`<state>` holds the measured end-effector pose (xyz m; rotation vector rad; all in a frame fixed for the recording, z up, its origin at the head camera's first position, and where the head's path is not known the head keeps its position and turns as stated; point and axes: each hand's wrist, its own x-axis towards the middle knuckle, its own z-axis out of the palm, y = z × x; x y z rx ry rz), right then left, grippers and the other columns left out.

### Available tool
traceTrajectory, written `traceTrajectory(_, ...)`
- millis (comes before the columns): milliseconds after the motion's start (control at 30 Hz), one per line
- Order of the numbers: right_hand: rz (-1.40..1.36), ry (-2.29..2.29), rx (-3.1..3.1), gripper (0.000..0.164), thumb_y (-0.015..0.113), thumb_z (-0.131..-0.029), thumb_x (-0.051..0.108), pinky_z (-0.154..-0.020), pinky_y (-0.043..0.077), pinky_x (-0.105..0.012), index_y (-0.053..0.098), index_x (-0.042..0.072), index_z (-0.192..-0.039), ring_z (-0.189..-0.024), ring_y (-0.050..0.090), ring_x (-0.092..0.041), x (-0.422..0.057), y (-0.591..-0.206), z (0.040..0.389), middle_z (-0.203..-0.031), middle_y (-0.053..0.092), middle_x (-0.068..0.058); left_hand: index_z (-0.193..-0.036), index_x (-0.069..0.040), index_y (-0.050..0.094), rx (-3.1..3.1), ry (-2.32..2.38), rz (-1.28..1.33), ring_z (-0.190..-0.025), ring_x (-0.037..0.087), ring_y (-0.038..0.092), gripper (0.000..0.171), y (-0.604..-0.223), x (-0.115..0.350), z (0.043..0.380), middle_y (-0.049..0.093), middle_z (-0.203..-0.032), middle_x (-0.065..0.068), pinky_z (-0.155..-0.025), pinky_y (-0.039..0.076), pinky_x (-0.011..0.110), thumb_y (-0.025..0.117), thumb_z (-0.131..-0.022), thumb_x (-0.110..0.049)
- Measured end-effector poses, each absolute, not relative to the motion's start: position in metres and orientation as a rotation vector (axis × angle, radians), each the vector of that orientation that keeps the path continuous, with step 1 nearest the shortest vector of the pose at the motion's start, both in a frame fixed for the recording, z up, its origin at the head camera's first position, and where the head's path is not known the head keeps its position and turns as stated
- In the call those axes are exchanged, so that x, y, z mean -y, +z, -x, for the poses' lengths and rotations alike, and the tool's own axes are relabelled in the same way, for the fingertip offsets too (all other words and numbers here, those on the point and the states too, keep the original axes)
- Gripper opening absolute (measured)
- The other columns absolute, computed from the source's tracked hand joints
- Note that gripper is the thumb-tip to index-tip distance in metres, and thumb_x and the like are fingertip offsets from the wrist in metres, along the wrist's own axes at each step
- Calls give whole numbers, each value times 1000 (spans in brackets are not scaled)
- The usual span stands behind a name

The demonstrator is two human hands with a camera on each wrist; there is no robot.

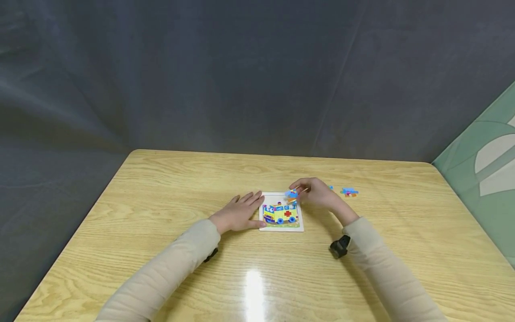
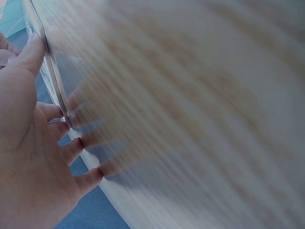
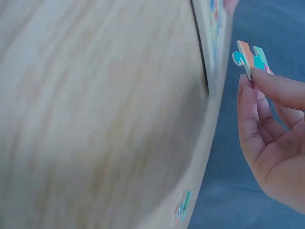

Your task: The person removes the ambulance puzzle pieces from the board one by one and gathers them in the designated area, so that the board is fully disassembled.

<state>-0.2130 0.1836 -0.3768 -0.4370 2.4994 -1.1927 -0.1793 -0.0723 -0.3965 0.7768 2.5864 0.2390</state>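
Observation:
A jigsaw puzzle tray (image 1: 302, 223) with a white rim lies on the table. In its lower part a yellow ambulance picture (image 1: 286, 213) is put together, while the upper part shows bare white. My left hand (image 1: 237, 215) rests at the tray's left side, fingers spread, with the thumb and fingertips on the rim. Between thumb and fingers, my right hand (image 1: 317, 193) pinches a puzzle piece (image 3: 255, 58) in blue and orange. It is held over the tray's upper right corner, raised off the table in the right wrist view.
A loose blue and orange puzzle piece (image 1: 349, 192) lies to the right of my right hand. Partly hidden behind that hand, a bit of another blue piece (image 1: 331, 187) shows. The wooden table (image 1: 181, 179) ends at a dark curtain (image 1: 241, 89).

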Motion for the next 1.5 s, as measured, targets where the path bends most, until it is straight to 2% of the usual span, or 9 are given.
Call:
traceTrajectory(300, 211, -1351, -2440, 35, 56, -96, 10, -92, 53, -39, 54, -5, -127, -90, 59, -7, -213, -359, 213, -102, 59, -5, -156, -18, 9, -2587, 250, -793, -151, 24, 5, 81, -400, 74, 183, -1, -163, -1, -122, 9, 52, 42, -94, -60)
traceTrajectory(533, 148, -1429, -2436, 43, 56, -96, 13, -79, 55, -23, 47, -8, -132, -81, 61, 2, -239, -349, 214, -91, 59, 12, -156, -19, 9, -2591, 238, -795, -151, 23, 5, 81, -398, 73, 182, 0, -163, -1, -122, 9, 52, 42, -94, -60)
traceTrajectory(733, 92, -1428, -2494, 45, 56, -97, 16, -78, 55, -20, 44, -7, -134, -79, 62, 7, -261, -348, 215, -84, 59, 23, -156, -18, 10, -2596, 236, -794, -151, 22, 6, 81, -399, 73, 183, 1, -163, -1, -122, 10, 51, 42, -94, -60)
traceTrajectory(900, 43, -1394, -2522, 48, 55, -97, 19, -82, 55, -19, 43, -8, -135, -81, 60, 10, -279, -352, 216, -88, 58, 21, -156, -19, 9, -2592, 231, -795, -151, 23, 6, 81, -400, 73, 183, 0, -163, -1, -122, 10, 51, 42, -94, -60)
traceTrajectory(1133, -26, -1354, -2568, 46, 50, -99, 11, -79, 53, -14, 39, -12, -137, -77, 57, 13, -300, -356, 215, -88, 56, 20, -156, -17, 10, -2593, 224, -804, -151, 25, 7, 82, -400, 73, 182, 2, -163, 1, -122, 11, 52, 42, -94, -60)
traceTrajectory(1333, -77, -1306, -2605, 47, 48, -99, 11, -78, 53, -13, 37, -13, -138, -78, 55, 13, -322, -363, 214, -93, 54, 19, -156, -17, 9, -2595, 223, -803, -151, 25, 7, 82, -399, 73, 181, 1, -163, 0, -122, 11, 52, 41, -94, -61)
traceTrajectory(1500, -137, -1315, -2593, 47, 48, -98, 7, -73, 52, -11, 35, -14, -139, -76, 54, 14, -337, -367, 215, -86, 52, 24, -156, -17, 9, -2593, 232, -800, -151, 24, 7, 83, -399, 73, 180, 1, -163, 0, -122, 10, 52, 42, -94, -61)
